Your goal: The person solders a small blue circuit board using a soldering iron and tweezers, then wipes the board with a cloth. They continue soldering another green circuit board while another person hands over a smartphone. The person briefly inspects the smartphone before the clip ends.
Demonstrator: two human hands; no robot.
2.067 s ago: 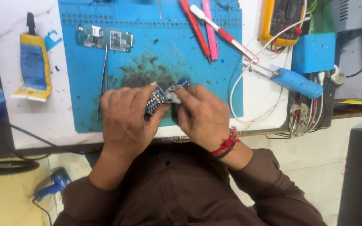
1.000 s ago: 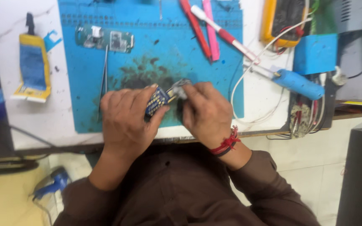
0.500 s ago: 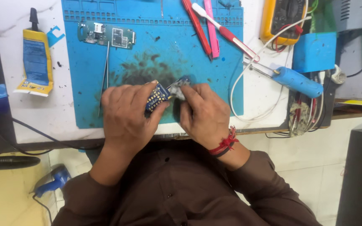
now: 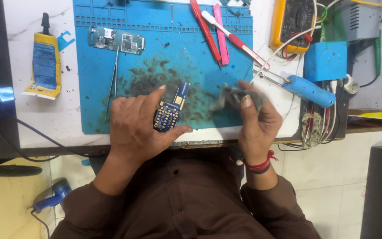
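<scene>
1. fingers [image 4: 162, 94] of the left hand [image 4: 135, 126] clamp a small blue board [image 4: 171, 107], thumb under its near end and forefinger along its left side; the board sits just above the near edge of the blue mat [image 4: 155, 48].
2. right hand [image 4: 255, 117] is apart from the board, fingers pinched on a grey rag [image 4: 231, 96] that is blurred.
3. between the hands the mat is smeared with dark grime [image 4: 155, 79].
4. tweezers [image 4: 111, 84] lie left of the smear; a green board [image 4: 116, 40] lies beyond them.
5. a blue iron [image 4: 308, 90] lies on the surface right of the mat.
6. red and pink tools [image 4: 215, 33] lie at the mat's far right; a yellow tube [image 4: 44, 64] lies far left.
</scene>
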